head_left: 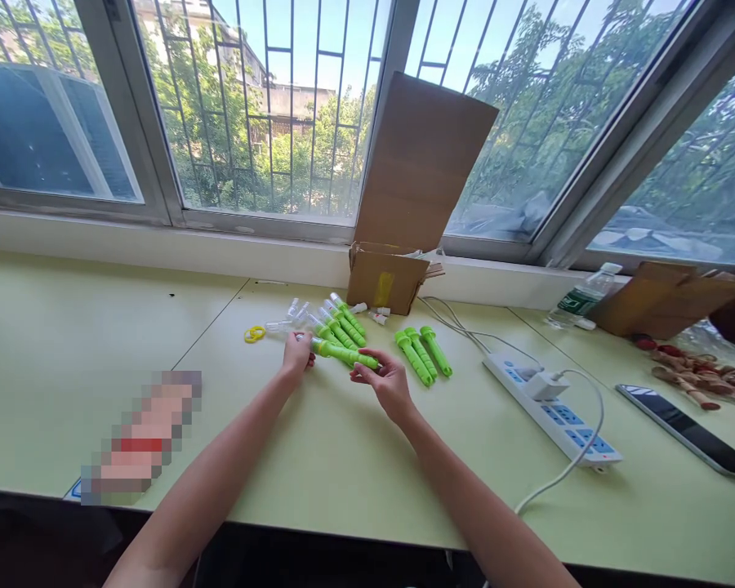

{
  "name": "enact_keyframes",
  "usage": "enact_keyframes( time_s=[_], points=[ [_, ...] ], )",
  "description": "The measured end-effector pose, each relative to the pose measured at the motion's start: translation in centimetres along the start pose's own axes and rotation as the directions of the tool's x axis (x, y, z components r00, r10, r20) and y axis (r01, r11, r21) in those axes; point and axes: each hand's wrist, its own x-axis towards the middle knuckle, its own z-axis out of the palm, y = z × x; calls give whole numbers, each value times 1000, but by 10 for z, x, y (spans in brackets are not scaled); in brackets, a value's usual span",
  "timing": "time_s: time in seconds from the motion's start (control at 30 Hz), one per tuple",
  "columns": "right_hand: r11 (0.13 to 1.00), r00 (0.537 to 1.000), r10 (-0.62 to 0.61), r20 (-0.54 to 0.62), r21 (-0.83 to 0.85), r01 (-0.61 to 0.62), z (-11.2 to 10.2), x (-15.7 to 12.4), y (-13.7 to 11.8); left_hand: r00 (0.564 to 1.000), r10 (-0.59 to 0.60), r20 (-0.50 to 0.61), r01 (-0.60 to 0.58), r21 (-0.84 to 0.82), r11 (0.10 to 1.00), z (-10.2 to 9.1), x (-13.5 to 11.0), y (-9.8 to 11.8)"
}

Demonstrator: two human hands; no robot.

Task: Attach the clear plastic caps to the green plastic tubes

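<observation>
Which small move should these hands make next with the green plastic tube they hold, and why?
Perhaps the left hand should press gently on its end of the long ridged green plastic tube while the right hand steadies the other. The hands hold opposite ends, and the clear-tipped green plastic tubes lie just behind; the left fingers partly hide whether this end is fully fitted.

The long, ridged plastic tube (343, 354) we hold is lime green. We also see small, round, yellow rings (256, 332), a flat, pale yellow-green desk (318, 457), a brown cardboard box (365, 276) with a yellow tape strip (384, 288), and a long, white plastic power strip (539, 414) patterned with blue socket panels (568, 415).
</observation>
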Motion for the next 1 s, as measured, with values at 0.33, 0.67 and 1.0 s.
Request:
enact_keyframes(
  time_s=[0.33,0.67,1.0],
  points=[
    [992,998,5,-65,-126,-13,-1,1,8,999,27,24,-27,-2,1000,-1,1,-2],
    [937,954,298,40,179,-301,-9,7,4,997,64,-36,-65,-33,997,1,2,-5],
    [986,988,151,9,-70,-150,-12,6,8,996,83,-18,-83,-29,996,-1,1,-4]
  ],
)
